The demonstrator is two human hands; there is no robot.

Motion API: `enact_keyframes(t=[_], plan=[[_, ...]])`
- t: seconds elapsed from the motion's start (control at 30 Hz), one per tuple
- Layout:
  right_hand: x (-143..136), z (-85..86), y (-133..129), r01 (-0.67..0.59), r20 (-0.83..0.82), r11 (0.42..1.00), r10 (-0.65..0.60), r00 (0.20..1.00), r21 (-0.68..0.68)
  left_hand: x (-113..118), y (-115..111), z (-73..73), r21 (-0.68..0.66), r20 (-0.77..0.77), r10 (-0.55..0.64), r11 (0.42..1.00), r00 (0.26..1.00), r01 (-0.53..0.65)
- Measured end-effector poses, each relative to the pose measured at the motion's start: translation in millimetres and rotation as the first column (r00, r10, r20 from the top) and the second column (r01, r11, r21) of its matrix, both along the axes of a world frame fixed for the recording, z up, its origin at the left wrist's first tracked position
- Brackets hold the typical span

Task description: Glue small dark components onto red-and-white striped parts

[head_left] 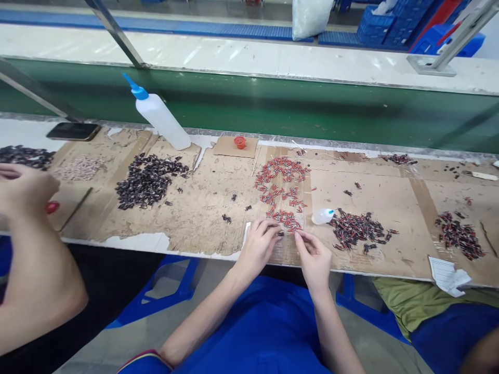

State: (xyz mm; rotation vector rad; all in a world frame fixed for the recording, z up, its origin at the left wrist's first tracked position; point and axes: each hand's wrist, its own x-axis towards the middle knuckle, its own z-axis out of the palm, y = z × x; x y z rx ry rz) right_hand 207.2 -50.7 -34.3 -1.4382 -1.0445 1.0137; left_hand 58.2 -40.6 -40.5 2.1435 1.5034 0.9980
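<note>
On my feed, the left hand (260,243) has its fingertips closed on a small black part (280,234) at the red pile's (290,193) near edge; the right hand (314,253), beside that edge, pinches something I can't make out. The part looks light, stiff, possibly slippery; I'd grip its sides.

Bench (150,242) under cardboard (366,189), red parts (281,169) atop

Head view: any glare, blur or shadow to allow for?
Head view: pale glare streaks mark the white ledge; darker bands, shadow or reflection, cross the green surface; red parts look soft; detail at the right hand is too small to read.
</note>
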Motion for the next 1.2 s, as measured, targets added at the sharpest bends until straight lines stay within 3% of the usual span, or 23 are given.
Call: enact_keyframes(t=[0.13,0.5,0.8,1.2], plan=[[-2,0.6,-1,-0.05,0.048,0.998,0.052,0.997,-0.031,3,0,-2.4,0.015,0.03,-0.03,0.999,0.999,0.03],[-8,4.7,-6,-0.093,-0.038,0.993,0.09,0.995,-0.067,6,-6,6.1,-0.064,0.218,-0.003,0.998,0.976,0.017],[-10,4.6,-5,-0.083,-0.106,0.996,0.087,0.991,0.036,3,-7,19.9,-0.206,0.372,0.04,0.978,0.927,0.04],[-2,5.5,-9,-0.149,0.183,0.966,0.11,0.977,0.214,1,-10,29.7,-0.363,0.493,0.106,0.927,0.864,0.093]])
